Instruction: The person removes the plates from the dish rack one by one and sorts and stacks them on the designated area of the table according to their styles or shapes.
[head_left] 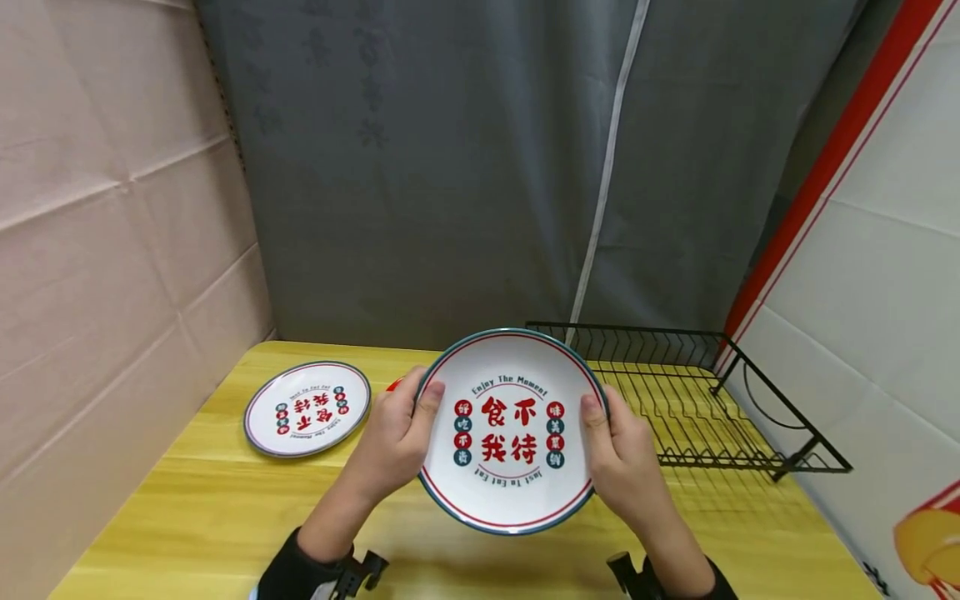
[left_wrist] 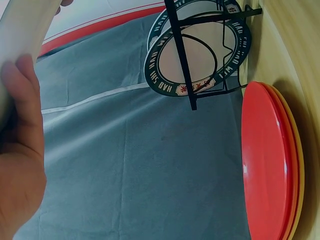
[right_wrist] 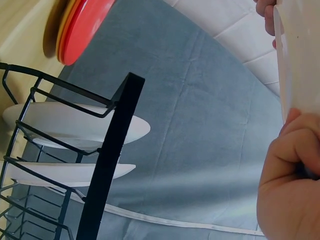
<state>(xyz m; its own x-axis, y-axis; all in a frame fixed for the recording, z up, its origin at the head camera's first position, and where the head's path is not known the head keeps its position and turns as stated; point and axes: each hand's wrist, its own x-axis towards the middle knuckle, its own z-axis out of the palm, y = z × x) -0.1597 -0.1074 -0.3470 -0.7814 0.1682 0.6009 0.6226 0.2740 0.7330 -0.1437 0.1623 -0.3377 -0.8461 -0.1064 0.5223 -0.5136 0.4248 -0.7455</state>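
Both hands hold up a round white plate [head_left: 513, 421] with a dark blue-green rim, a red inner line and red lettering. It is tilted so its printed face shows in the head view. My left hand [head_left: 395, 437] grips the left edge, with the thumb on the face. My right hand [head_left: 626, 454] grips the right edge in the same way. In the wrist views the plate's pale underside [right_wrist: 302, 65] is seen, with the right hand [right_wrist: 292, 172] and the left hand [left_wrist: 22, 165] at its edge. A similar plate [head_left: 307, 408] lies on the table at the left.
At the right stands a black wire dish rack [head_left: 750, 460]; its left part is hidden behind the held plate. Plates with dark-green lettered rims [left_wrist: 170, 60] stand in it. A stack of red, orange and yellow plates [left_wrist: 262, 165] lies on the wooden table [head_left: 217, 500]. A grey curtain [head_left: 420, 167] hangs behind.
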